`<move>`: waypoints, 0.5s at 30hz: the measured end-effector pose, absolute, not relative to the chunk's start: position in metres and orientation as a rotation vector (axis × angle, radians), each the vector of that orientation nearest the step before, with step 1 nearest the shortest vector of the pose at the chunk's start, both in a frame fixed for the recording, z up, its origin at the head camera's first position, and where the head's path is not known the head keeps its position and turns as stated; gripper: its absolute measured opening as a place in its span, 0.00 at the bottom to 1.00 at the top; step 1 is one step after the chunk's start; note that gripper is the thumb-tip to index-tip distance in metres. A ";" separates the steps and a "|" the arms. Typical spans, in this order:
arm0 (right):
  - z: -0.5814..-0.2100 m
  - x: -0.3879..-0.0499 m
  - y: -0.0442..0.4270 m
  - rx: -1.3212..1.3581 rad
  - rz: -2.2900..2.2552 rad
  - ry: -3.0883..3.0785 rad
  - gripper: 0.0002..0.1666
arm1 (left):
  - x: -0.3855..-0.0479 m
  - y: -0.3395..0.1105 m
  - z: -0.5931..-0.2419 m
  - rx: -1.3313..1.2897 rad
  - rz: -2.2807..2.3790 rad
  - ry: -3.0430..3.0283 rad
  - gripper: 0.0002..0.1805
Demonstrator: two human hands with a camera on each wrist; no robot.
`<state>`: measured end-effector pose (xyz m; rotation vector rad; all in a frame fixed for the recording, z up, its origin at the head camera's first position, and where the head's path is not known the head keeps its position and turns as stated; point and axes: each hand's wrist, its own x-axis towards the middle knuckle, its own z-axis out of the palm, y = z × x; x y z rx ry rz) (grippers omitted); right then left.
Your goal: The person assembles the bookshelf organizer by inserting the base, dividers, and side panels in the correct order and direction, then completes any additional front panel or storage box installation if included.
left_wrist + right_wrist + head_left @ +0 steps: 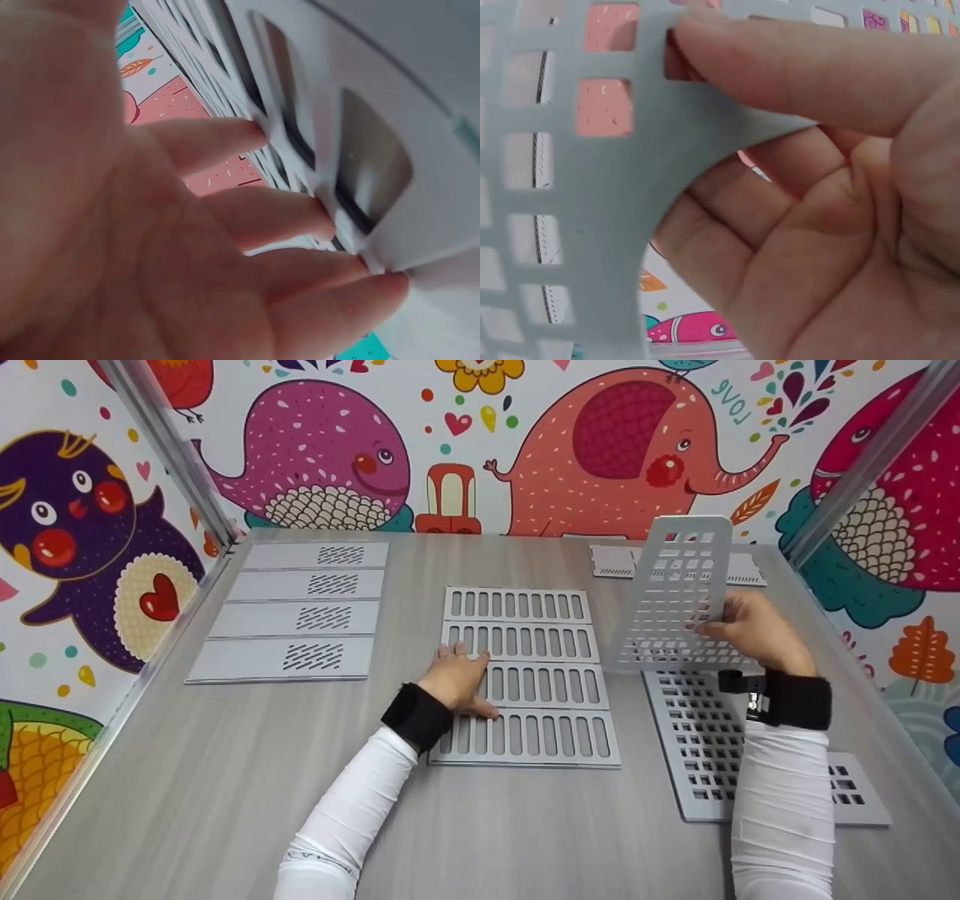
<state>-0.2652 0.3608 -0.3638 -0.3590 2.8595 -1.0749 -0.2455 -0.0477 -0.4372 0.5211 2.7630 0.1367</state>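
Observation:
My right hand (761,634) pinches a thin grey panel with square holes (718,562) by its curved inner edge. The panel stands tilted up above the table, its lower part over another grid panel (688,808). In the right wrist view the thumb (802,67) lies on the panel's near face and the other fingers pass behind it. My left hand (455,679) rests with spread fingers on the left side of the slotted grey panels (611,754), set in rows at mid-table. In the left wrist view its fingertips (319,217) touch their surface.
Several plain grey panels with slanted slits (247,622) lie in rows at the left. A pale slitted panel (611,561) at the back right is partly hidden by the raised one. Illustrated walls and metal posts (180,457) border the table (300,750).

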 end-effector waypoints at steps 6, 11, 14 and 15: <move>-0.369 -0.269 0.353 -0.370 -1.107 2.918 0.22 | -0.246 -0.048 -0.437 0.530 0.126 2.770 0.60; -0.369 -0.276 0.339 -0.331 -1.228 2.942 0.25 | -0.246 -0.047 -0.436 0.500 0.085 2.772 0.63; -0.371 -0.280 0.333 -0.331 -1.329 2.945 0.26 | -0.245 -0.046 -0.435 0.487 0.063 2.768 0.64; -0.373 -0.283 0.332 -0.337 -1.369 2.941 0.26 | -0.245 -0.046 -0.435 0.482 0.060 2.769 0.64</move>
